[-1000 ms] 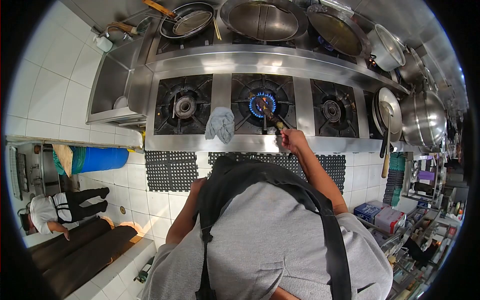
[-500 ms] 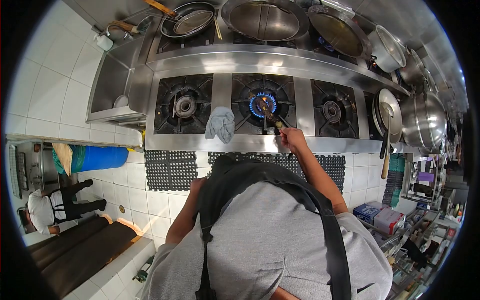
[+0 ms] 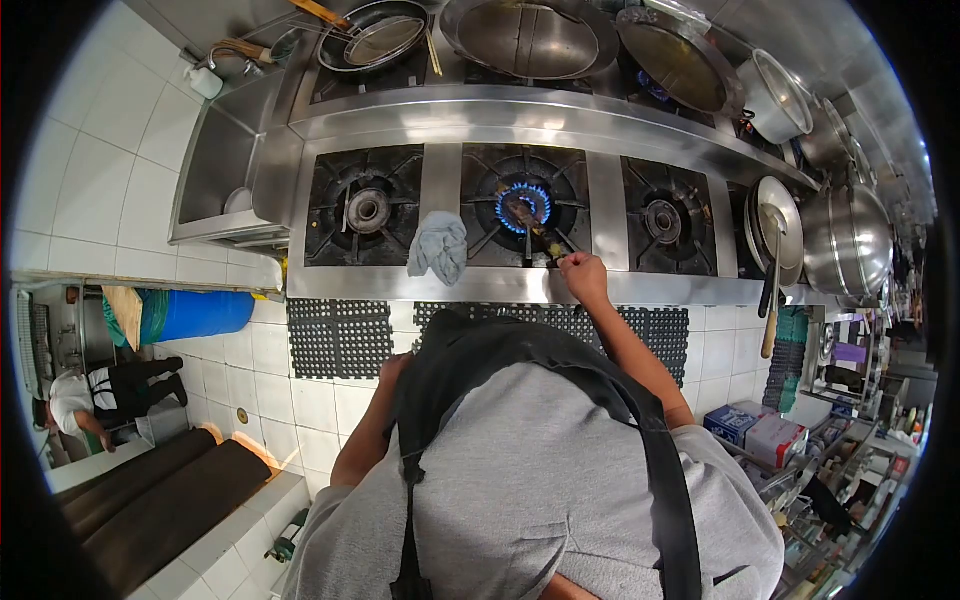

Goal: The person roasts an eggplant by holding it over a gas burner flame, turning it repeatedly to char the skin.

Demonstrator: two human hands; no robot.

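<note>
My right hand [image 3: 583, 274] is closed on the near, greenish end of a long, dark, charred eggplant-like vegetable [image 3: 537, 234]. Its far end lies over the ring of blue flame on the middle front burner [image 3: 485, 245]. To the left of that burner, a crumpled grey-blue cloth [image 3: 438, 248] rests on the steel by the stove's front edge. Down beside the apron is my left hand [image 3: 396, 366], mostly hidden by the black fabric, so its fingers do not show.
Unlit burners flank the flame: a left one [image 3: 368, 210] and a right one [image 3: 661, 219]. Behind stand a black pan [image 3: 330, 58] and wide metal pans. On the right are a ladle [image 3: 774, 255] and a steel pot [image 3: 846, 238]. A co-worker [image 3: 72, 405] is at far left.
My right hand and the vegetable shift only slightly over the flame. At far left, the co-worker has moved a little and is bent differently. The cloth stays in place.
</note>
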